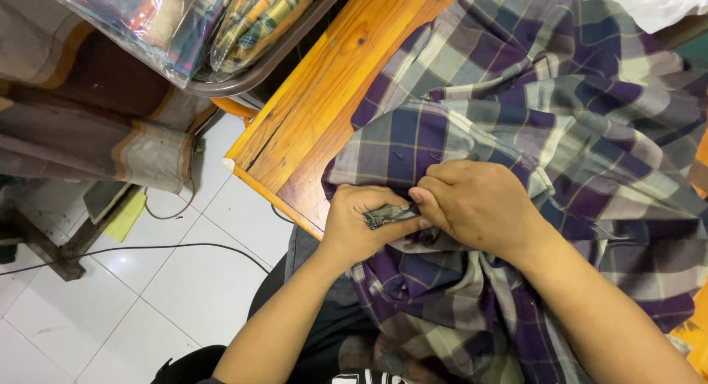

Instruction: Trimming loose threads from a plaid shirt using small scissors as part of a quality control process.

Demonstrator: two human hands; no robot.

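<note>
A large plaid cloth (560, 96) in purple, navy and grey lies spread over a wooden table (324, 89) and hangs down onto my lap. My left hand (358, 222) is closed on a bunched fold of the cloth at the table's near edge, with a small dark metal piece (387, 216) showing between the fingers. My right hand (479, 203) presses against it from the right, its thumb and fingers pinching the same fold. What the metal piece is cannot be told.
A dark tray (273, 56) holding plastic-wrapped folded plaid fabrics (169, 19) juts out at upper left. Brown and grey cloth (96, 133) drapes over a stand at left. A black cable (169, 247) runs across the white tiled floor. A white plastic bag (664, 4) sits at the top right.
</note>
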